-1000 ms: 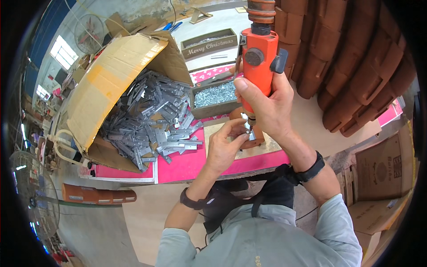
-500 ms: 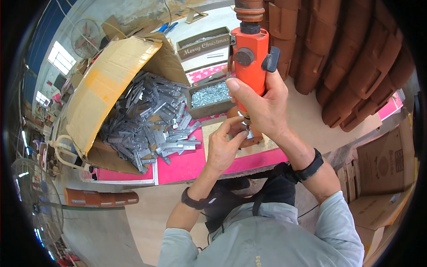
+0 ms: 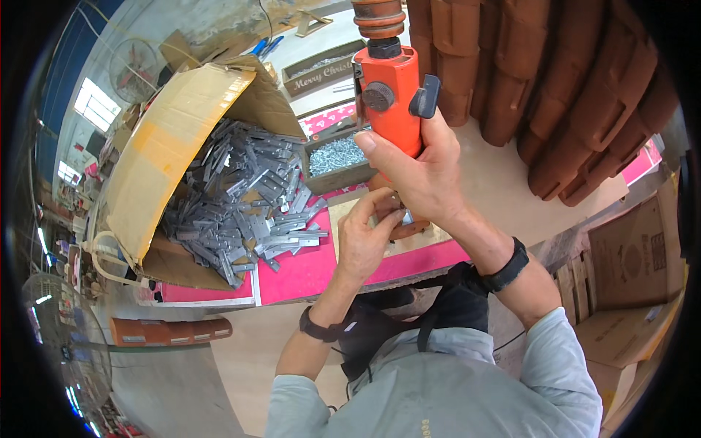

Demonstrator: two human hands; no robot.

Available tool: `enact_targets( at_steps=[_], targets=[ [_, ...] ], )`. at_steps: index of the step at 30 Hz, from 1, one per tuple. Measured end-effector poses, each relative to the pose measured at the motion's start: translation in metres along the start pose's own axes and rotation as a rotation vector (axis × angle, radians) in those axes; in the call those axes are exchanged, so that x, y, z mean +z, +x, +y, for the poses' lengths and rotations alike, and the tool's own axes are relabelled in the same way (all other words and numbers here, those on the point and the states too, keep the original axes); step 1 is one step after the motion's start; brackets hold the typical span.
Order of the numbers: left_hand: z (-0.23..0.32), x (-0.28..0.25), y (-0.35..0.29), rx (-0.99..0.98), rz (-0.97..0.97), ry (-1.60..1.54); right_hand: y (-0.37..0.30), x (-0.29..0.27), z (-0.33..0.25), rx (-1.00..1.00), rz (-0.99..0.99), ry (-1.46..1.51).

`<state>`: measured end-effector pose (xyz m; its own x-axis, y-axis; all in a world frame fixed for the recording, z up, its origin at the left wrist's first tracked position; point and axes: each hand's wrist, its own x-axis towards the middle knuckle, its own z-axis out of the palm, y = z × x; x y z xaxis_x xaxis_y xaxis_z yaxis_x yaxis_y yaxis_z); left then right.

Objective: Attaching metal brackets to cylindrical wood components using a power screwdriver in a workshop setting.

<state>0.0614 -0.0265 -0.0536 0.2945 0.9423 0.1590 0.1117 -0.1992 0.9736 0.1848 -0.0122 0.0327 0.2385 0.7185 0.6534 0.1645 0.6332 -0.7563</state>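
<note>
An orange-red power screwdriver (image 3: pixel 392 80) hangs upright in front of me, with my right hand (image 3: pixel 432 179) wrapped round its lower body. My left hand (image 3: pixel 364 237) is closed in a pinch just under it, thumb and forefinger near the tool's lower end. What sits between those fingertips is too small and covered to make out. Beneath both hands, a brown roof-tile-like piece (image 3: pixel 410 231) with a grey metal part lies on a pale board (image 3: pixel 438 235), mostly hidden. Bright screws fill a wooden tray (image 3: pixel 334 157) just beyond my left hand.
A tipped cardboard box (image 3: pixel 157 146) at the left spills grey metal plates (image 3: pixel 248 197) onto the pink table cover (image 3: pixel 292 281). Stacked brown tile pieces (image 3: pixel 562 95) stand at the far right. Another lettered wooden tray (image 3: pixel 321 77) sits farther back. Cartons (image 3: pixel 628 255) stand at the right.
The screwdriver and my right hand have shifted slightly left in view and the tool's lower end is now hidden by the hand. My left hand keeps its pinch.
</note>
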Motion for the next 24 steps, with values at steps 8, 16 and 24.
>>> enact_targets(
  at_steps=[8, 16, 24],
  targets=[
    [-0.006, -0.002, 0.003, 0.231, 0.02, 0.264, -0.001, -0.001, 0.02, -0.108, 0.001, -0.037],
    [-0.008, -0.002, 0.005, 0.249, 0.033, 0.314, -0.003, -0.001, 0.025, -0.09, -0.027, -0.007],
    [-0.006, -0.004, 0.004, 0.251, -0.011, 0.379, -0.008, -0.004, 0.03, -0.113, -0.05, -0.013]
  ],
)
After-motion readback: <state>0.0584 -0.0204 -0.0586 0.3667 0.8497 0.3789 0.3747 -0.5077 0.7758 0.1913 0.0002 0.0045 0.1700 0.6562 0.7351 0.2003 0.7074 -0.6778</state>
